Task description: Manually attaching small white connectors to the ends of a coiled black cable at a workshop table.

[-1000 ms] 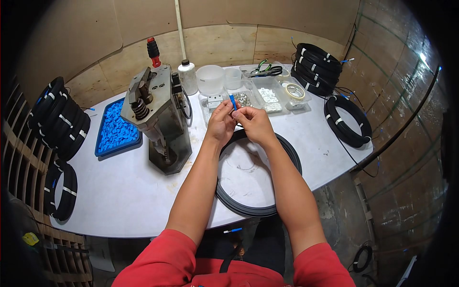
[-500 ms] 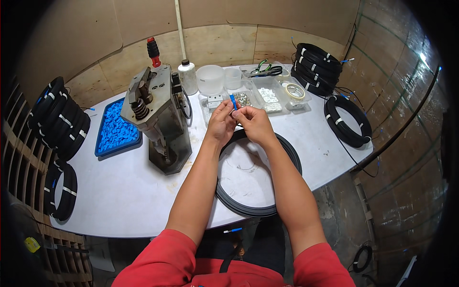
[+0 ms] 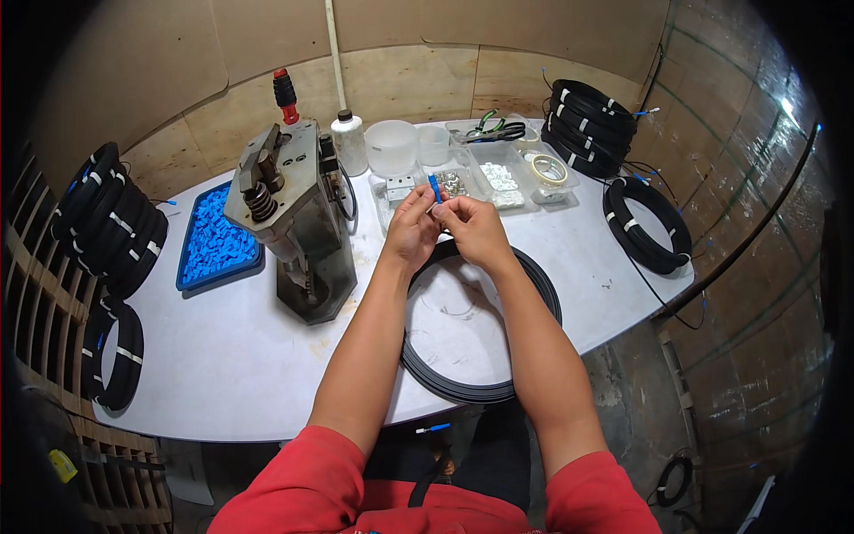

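A small blue cable connector (image 3: 433, 183) stands upright between the fingertips of both hands, above the far side of a coil of black cable (image 3: 544, 298). My left hand (image 3: 411, 228) pinches it from the left. Close against it, my right hand (image 3: 473, 230) has thumb and forefinger pressed together at the connector's lower part. The fingers hide that lower end and whatever joins it. The coil lies on the white table under my forearms. Over the table's near edge hangs a second blue connector with a white tip (image 3: 434, 428).
A metal hand press (image 3: 307, 214) stands left of my hands, beside a blue tray (image 3: 222, 278) of blue connector parts. Clear bins (image 3: 498, 178) with small parts, a tape roll (image 3: 548, 169) and pliers (image 3: 498, 132) sit beyond. Cable coils stack at left (image 3: 111, 222) and right (image 3: 587, 129).
My hands hold the blue connector in almost the same place. Any finger movement is too slight to make out.
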Motion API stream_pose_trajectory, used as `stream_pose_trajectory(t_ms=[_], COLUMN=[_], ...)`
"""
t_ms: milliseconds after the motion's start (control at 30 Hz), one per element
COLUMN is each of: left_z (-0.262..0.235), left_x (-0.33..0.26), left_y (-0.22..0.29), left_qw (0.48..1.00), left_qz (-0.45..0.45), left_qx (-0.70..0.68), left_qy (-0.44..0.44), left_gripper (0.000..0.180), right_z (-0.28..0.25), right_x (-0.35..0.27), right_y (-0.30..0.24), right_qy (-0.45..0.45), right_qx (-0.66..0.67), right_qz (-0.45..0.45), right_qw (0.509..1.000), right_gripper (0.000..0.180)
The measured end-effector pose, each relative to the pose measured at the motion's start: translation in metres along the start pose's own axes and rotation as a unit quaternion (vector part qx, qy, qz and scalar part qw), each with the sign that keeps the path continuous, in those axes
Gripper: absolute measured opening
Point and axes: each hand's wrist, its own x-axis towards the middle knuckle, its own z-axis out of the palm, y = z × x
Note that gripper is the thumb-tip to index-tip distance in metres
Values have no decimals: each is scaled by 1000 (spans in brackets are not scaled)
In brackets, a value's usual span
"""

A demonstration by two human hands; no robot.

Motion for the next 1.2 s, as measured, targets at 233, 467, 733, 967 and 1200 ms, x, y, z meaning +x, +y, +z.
stream_pose_trajectory(t_ms=[233,467,733,967,1200], left_z=[0,0,-1,1,2], left_x=[0,0,-1,-1,-2], left_y=[0,0,0,0,1], left_qw=[1000,1000,1000,1000,1000], left_qz=[2,-2,2,3,0], left_qx=[-7,-7,-4,0,-8], left_qy=[10,3,11,0,6], left_gripper=[21,21,21,22,22], right_z=[-1,0,-1,0,0], right_x=[-1,-1,-1,0,0], right_y=[-1,-1,-1,1,0], right_qy=[-5,3,3,6,0], right_qx=[-26,-7,-37,-14,-5], right_qz=[-6,-11,-13,-14,-6], right_qw=[1000,1000,999,1000,1000], right_gripper=[17,17,17,17,16])
